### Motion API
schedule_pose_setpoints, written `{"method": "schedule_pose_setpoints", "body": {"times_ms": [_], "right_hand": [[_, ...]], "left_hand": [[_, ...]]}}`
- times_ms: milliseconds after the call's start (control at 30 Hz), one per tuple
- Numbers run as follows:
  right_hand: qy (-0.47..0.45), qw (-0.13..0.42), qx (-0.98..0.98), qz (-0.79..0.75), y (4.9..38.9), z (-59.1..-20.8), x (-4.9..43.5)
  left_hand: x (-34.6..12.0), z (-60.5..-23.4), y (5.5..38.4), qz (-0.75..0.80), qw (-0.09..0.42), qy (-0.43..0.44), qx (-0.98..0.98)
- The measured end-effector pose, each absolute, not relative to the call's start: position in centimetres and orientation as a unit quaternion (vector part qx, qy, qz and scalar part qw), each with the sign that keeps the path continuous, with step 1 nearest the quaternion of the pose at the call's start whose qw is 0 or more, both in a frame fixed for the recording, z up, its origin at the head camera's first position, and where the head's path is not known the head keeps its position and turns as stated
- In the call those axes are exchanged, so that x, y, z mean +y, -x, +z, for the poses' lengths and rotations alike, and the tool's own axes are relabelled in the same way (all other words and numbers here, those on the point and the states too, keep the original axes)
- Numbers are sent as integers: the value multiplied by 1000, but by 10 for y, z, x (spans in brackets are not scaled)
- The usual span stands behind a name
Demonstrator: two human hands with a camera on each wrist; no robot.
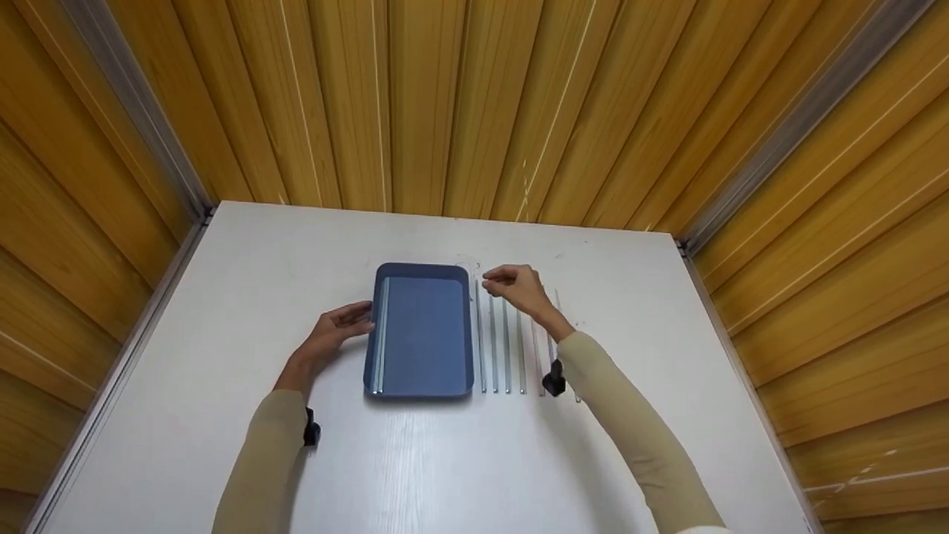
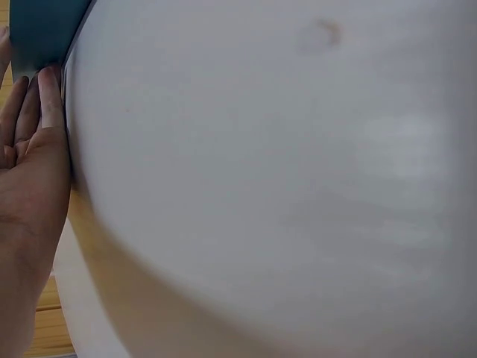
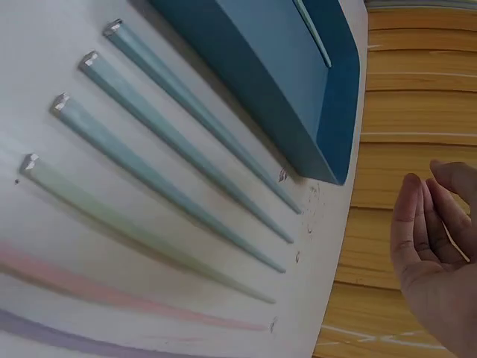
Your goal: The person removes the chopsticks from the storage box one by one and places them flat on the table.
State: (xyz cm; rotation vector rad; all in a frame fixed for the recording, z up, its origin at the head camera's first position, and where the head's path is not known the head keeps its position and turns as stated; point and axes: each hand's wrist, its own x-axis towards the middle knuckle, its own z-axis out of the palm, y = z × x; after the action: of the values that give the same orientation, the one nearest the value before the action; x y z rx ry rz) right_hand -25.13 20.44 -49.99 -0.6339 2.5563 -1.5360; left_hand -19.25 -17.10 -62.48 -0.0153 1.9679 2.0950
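A blue rectangular tray (image 1: 430, 341) lies on the table, with light-coloured chopsticks (image 1: 382, 334) along its left inner wall. My left hand (image 1: 336, 326) touches the tray's left side with extended fingers. To the tray's right lies a row of chopsticks with silvery end caps: blue ones (image 3: 206, 119) nearest it, then a green one (image 3: 141, 237), a pink one (image 3: 149, 300) and a purple one (image 3: 74, 337). My right hand (image 1: 519, 288) is above the far ends of the row, fingers loosely bent and nothing between thumb and fingertips.
The white table (image 1: 296, 245) meets yellow wood-patterned walls (image 1: 422, 111) at the back and sides. Grey metal rails (image 1: 137, 111) run up the corners. Small dark marks dot the tabletop near the tray's far right corner.
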Motion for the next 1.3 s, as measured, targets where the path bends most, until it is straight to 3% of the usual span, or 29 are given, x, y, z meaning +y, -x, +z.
{"method": "schedule_pose_setpoints", "body": {"times_ms": [233, 533, 700, 967, 1300], "right_hand": [[271, 66, 847, -452, 255, -504, 151], [285, 109, 870, -388, 243, -524, 85], [260, 112, 882, -376, 237, -546, 67], [162, 164, 866, -443, 223, -569, 58], [118, 125, 887, -429, 215, -580, 43]], "left_hand": [[-175, -627, 191, 718, 135, 9, 683], [-171, -625, 188, 718, 140, 12, 682], [-165, -627, 190, 723, 135, 5, 678], [-161, -631, 189, 734, 135, 0, 665], [-162, -632, 185, 732, 133, 12, 668]]}}
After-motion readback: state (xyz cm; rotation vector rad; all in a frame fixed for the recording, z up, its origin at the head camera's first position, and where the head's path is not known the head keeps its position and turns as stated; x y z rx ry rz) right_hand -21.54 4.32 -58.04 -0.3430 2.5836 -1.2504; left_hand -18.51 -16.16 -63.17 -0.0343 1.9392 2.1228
